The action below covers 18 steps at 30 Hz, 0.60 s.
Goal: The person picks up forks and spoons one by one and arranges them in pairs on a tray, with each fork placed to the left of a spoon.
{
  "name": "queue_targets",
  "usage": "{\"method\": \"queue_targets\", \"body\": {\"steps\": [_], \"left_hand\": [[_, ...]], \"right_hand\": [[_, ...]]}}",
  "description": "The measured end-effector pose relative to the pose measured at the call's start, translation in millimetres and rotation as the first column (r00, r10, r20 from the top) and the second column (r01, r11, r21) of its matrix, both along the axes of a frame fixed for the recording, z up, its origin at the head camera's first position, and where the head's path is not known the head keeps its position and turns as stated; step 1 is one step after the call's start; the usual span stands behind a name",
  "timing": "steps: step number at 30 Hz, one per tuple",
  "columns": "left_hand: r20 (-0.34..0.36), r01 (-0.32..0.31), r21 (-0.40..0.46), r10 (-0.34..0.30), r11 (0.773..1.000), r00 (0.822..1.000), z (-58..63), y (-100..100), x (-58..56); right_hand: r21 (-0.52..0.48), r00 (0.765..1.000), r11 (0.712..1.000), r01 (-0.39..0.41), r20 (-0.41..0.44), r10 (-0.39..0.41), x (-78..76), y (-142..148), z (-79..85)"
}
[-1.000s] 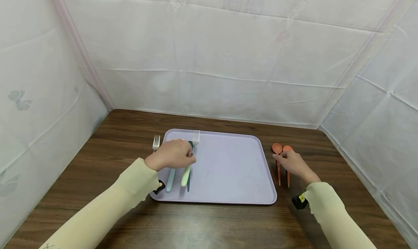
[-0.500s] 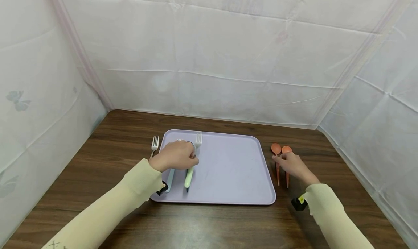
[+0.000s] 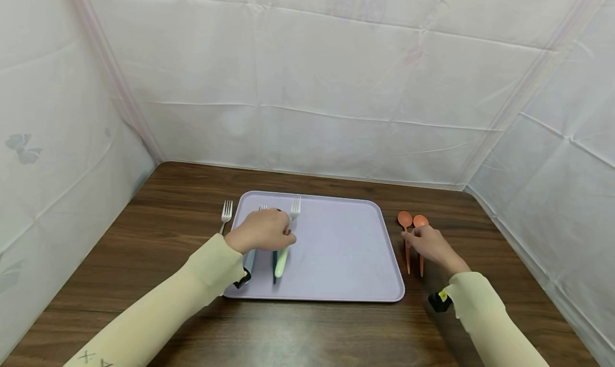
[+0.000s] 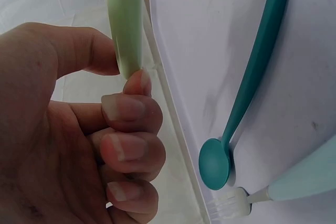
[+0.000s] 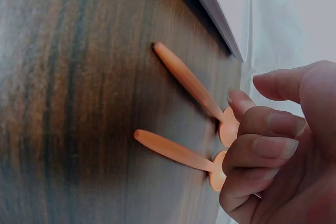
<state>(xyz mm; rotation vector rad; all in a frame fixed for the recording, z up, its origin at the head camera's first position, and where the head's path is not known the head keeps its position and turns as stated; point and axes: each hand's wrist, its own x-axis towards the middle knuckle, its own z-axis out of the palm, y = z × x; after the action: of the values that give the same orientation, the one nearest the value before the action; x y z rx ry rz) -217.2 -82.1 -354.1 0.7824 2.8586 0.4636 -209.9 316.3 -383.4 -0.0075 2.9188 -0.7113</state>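
My left hand point(image 3: 264, 229) is over the left part of the lilac tray point(image 3: 346, 249). Its thumb and index finger pinch the light green handle of a fork point(image 4: 126, 19), whose white tines point away from me. Below lie a teal spoon point(image 4: 257, 51) and a light blue-handled fork point(image 4: 304, 174), both on the tray. To the right of the tray, my right hand point(image 3: 431, 245) hovers by two orange spoons point(image 5: 186, 74) on the table. Its fingers are loosely curled, thumb and index apart, holding nothing. In the right wrist view it partly hides the spoon bowls.
Another fork point(image 3: 227, 212) lies left of the tray, its handle hidden by my left arm. The dark wooden table point(image 3: 307, 329) is bounded by white fabric walls point(image 3: 312, 89) at the back and on both sides.
My left hand has shifted slightly right with the green-handled fork, which now shows right of the teal spoon's handle. My right hand has stayed nearly still.
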Motion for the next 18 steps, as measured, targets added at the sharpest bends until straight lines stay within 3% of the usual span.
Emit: {"method": "queue_targets", "body": {"steps": [18], "left_hand": [[-0.02,0.032,0.005,-0.032,0.999,0.999,-3.3,14.2,2.6]], "right_hand": [[0.054,0.998,0.998,0.041,0.038,-0.043,-1.5,2.9,-5.4]]}}
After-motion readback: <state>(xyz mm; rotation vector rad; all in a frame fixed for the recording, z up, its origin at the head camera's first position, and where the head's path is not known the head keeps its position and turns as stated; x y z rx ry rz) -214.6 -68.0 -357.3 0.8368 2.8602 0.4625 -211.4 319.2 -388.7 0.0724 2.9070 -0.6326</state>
